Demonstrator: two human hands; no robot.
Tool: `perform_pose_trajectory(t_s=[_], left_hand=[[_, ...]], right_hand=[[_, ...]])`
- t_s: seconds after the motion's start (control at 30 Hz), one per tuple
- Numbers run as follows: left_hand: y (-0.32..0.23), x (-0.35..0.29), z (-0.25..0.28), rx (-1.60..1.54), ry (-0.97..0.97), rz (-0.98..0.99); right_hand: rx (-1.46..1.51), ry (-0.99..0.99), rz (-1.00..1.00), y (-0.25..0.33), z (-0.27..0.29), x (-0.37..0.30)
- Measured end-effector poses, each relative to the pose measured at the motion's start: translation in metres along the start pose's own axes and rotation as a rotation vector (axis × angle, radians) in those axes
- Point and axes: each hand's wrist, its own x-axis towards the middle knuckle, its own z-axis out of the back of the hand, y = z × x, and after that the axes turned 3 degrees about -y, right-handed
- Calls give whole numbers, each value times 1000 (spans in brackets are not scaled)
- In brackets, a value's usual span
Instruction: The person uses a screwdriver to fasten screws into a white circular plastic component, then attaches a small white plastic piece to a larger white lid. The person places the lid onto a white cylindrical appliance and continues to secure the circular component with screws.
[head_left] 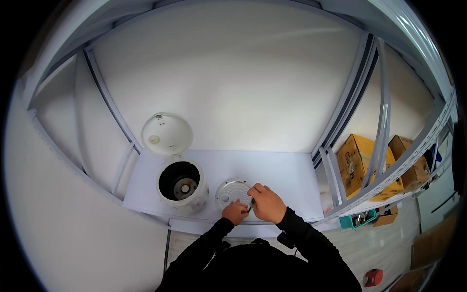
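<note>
A round metal inner lid (235,189), with small holes and a raised circle, is at the middle of the white table. My left hand (234,212) is closed on its near edge, fingertips over the metal. My right hand (267,203) is closed at the lid's right rim, fingers pinched together. Something small and dark shows between the two hands; its kind cannot be made out. To the left stands a white rice cooker (198,202), its hinged lid (170,134) raised. The cooker is open on top, showing a dark inside with a round heating plate (185,188).
The white table (287,182) has a pale wall behind it and grey metal frame posts (348,97) at its sides. On the right are cardboard boxes (360,165) on a shelf. Below are a teal bin (360,220) and a red object (373,278) on the floor.
</note>
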Motion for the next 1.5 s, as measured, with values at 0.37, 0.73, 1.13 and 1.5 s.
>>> perform_pose_trajectory(t_s=[0.37, 0.73, 1.13, 1.5], left_hand=[[4, 3, -4, 29, 52, 30], [3, -1, -6, 38, 2, 32], [-4, -5, -8, 40, -66, 46], [-9, -6, -10, -69, -297, 86]], right_hand=[[63, 14, 114, -4, 2, 8], [172, 23, 32, -10, -5, 11], [88, 58, -66, -17, -3, 9], [190, -91, -204, -33, 14, 11]])
